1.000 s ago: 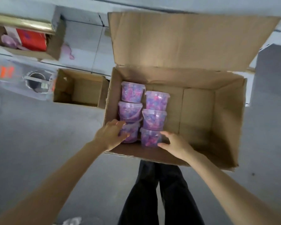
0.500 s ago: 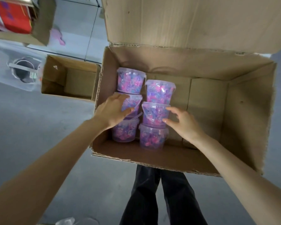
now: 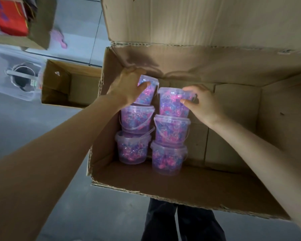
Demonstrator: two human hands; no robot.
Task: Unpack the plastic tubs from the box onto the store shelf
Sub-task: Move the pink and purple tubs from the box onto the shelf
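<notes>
A large open cardboard box (image 3: 172,190) holds several clear plastic tubs of pink, blue and purple contents, standing in two columns against its left wall. My left hand (image 3: 127,87) grips the far-left tub (image 3: 149,94) around its lid and side. My right hand (image 3: 203,103) grips the far-right tub (image 3: 172,103), thumb on its front and fingers over the lid. Nearer me sit the middle tubs (image 3: 137,119) and the front tubs (image 3: 167,159), untouched. The store shelf is not in view.
A smaller open cardboard box (image 3: 59,84) stands on the grey floor to the left. Another box with a red pack (image 3: 9,16) is at the top left, beside a clear container (image 3: 23,77). My dark-trousered legs (image 3: 181,221) show below the big box.
Both hands moved from the nearest tubs, over the middle ones, to the farthest pair and now grip them. The view has moved closer over the box.
</notes>
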